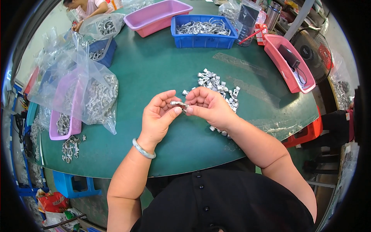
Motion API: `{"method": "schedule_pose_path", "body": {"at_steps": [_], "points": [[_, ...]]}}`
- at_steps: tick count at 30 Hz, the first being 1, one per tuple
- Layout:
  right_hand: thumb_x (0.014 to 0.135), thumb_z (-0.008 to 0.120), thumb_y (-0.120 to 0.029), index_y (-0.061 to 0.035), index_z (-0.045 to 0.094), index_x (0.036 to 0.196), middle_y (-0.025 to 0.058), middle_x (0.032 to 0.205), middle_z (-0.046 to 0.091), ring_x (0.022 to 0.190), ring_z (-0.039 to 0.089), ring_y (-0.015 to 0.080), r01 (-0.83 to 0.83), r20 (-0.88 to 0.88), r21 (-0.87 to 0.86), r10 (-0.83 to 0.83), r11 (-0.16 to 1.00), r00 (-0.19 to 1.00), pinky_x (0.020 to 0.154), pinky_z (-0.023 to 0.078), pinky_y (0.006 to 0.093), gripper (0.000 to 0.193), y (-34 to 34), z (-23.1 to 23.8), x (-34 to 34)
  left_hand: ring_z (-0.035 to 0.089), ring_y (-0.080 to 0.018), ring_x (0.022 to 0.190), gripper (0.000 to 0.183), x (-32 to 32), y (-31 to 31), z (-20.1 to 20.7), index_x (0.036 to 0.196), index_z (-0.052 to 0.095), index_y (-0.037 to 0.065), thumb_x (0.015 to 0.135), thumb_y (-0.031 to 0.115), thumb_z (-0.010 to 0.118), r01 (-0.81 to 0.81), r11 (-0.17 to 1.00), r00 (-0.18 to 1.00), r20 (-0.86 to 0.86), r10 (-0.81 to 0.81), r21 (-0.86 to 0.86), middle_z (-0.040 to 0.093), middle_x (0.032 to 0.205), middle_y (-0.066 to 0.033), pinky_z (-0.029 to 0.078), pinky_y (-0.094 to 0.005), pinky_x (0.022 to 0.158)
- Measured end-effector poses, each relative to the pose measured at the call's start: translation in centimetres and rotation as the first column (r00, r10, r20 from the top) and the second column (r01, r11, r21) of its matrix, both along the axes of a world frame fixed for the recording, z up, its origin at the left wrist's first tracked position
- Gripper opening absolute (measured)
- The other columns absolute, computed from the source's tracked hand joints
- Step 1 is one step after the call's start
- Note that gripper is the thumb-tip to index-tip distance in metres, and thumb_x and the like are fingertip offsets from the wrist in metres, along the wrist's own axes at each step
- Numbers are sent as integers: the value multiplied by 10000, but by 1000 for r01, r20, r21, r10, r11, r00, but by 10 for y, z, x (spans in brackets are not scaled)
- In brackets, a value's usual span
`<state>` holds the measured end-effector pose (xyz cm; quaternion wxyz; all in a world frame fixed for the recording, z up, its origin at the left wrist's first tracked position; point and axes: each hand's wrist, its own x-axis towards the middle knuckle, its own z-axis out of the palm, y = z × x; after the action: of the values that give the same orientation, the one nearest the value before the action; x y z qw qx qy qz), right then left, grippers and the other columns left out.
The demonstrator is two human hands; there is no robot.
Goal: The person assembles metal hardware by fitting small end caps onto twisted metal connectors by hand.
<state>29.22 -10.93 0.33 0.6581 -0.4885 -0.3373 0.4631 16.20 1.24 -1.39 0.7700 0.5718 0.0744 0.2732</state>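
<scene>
Between my two hands, just above the green table (154,62), is a small silvery metal part (179,103) with a twisted-looking stem; its exact kind is too small to tell. My left hand (156,116), with a pale bangle (143,149) on the wrist, pinches one end between thumb and fingers. At the other end, the thumb and fingertips of my right hand (210,106) close on it. Beside and partly behind my right hand lies a loose pile of similar metal parts (212,82) with short, ribbed, light-coloured ends. My right hand and forearm hide some of that pile.
A blue basket of metal rings (205,42) and a pink basket (158,17) stand at the far side. Bagged metal parts (102,94) and a lilac basket (58,133) lie left. On the right are another pink basket (276,58) and a fan (313,54). A person (91,7) works far left.
</scene>
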Motion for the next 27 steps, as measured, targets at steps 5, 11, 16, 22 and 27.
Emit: {"method": "schedule_pose_path", "body": {"at_steps": [5, 11, 16, 22, 27], "points": [[755, 614, 33, 5, 495, 1003, 55, 880, 572, 781, 559, 113, 45, 237, 168, -85, 985, 968, 720, 470, 251, 276, 0, -8, 0, 557, -142, 930, 439, 0, -1, 0, 1206, 440, 0, 791, -51, 574, 4, 1000, 998, 56, -5, 8, 565, 1037, -99, 457, -275, 837], [761, 600, 65, 6, 477, 1044, 64, 935, 561, 841, 546, 124, 71, 560, 251, -205, 965, 803, 750, 452, 250, 315, -1, -11, 1, 561, -165, 969, 485, -2, -1, -1, 1246, 414, 7, 789, -65, 561, 7, 999, 997, 80, -10, 38, 557, 1108, -134, 451, -288, 864], [746, 607, 74, 11, 482, 1048, 71, 917, 568, 813, 557, 131, 72, 628, 297, -251, 952, 737, 727, 459, 251, 332, -2, -8, 1, 561, -174, 982, 482, -1, -1, -1, 1248, 414, 6, 793, -66, 557, 9, 999, 997, 76, -12, 37, 548, 1134, -147, 447, -290, 871], [734, 619, 71, 7, 495, 1042, 74, 912, 569, 789, 567, 135, 85, 650, 334, -295, 939, 701, 711, 468, 250, 338, -3, -5, 0, 560, -180, 987, 459, 0, 0, -2, 1246, 413, 1, 810, -41, 551, 8, 1000, 998, 65, -9, 23, 543, 1140, -151, 447, -296, 874], [727, 624, 70, 7, 500, 1036, 80, 917, 575, 782, 578, 140, 93, 669, 341, -311, 935, 675, 706, 474, 251, 339, -4, -3, 0, 551, -167, 982, 426, 2, 0, -2, 1241, 409, 7, 834, -30, 529, 44, 998, 998, 42, -42, -41, 544, 1126, -148, 469, -282, 834]]}}
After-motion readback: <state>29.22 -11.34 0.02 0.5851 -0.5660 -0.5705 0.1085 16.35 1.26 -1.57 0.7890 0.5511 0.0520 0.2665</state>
